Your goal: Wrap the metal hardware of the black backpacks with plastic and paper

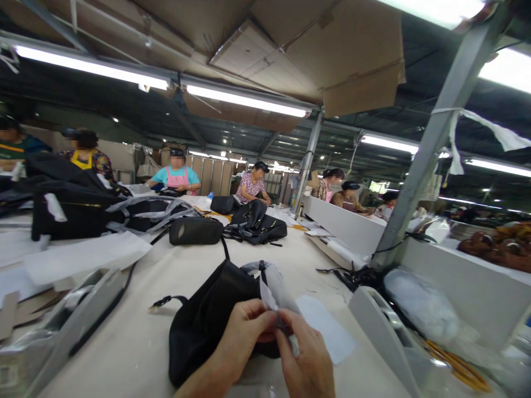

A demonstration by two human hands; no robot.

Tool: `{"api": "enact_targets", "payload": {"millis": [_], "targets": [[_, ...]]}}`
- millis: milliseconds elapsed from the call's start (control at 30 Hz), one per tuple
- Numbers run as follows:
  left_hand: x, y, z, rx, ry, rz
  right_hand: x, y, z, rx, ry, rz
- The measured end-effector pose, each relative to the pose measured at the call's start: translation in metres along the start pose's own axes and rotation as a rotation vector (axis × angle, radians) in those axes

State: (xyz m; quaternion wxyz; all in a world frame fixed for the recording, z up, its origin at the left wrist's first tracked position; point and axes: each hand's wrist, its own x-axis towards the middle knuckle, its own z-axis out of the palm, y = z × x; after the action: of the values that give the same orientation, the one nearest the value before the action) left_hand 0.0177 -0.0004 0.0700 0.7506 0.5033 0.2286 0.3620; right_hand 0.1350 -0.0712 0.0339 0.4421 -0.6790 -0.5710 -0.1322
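A black bag (207, 315) lies on the pale table right in front of me, with a strap and metal clip sticking out on its left. Along its right side runs a loop wrapped in translucent whitish material (279, 279). My left hand (246, 331) is closed, pinching a strip of thin white wrapping paper (267, 293) at the bag's right edge. My right hand (305, 351) meets it there, thumb and fingers pressed together on the same strip. The fingers partly hide the strip's lower end. Beside the right hand lies a white paper sheet (326, 329).
Beyond are a small black case (196, 230), more black bags (257, 224) and a large pile of bags (74, 204) at left. Grey tape dispenser-like holders stand left (83, 309) and right (385, 326). A metal post (440, 138) rises at right. Several people work farther back.
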Motion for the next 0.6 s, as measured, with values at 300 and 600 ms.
{"api": "enact_targets", "payload": {"millis": [300, 600], "targets": [[0.005, 0.006, 0.006, -0.028, 0.081, -0.031, -0.012, -0.003, -0.016, 0.372, -0.160, 0.236], [0.006, 0.008, 0.010, -0.098, 0.104, -0.065, -0.032, 0.008, -0.011, 0.275, 0.176, 0.435]]}}
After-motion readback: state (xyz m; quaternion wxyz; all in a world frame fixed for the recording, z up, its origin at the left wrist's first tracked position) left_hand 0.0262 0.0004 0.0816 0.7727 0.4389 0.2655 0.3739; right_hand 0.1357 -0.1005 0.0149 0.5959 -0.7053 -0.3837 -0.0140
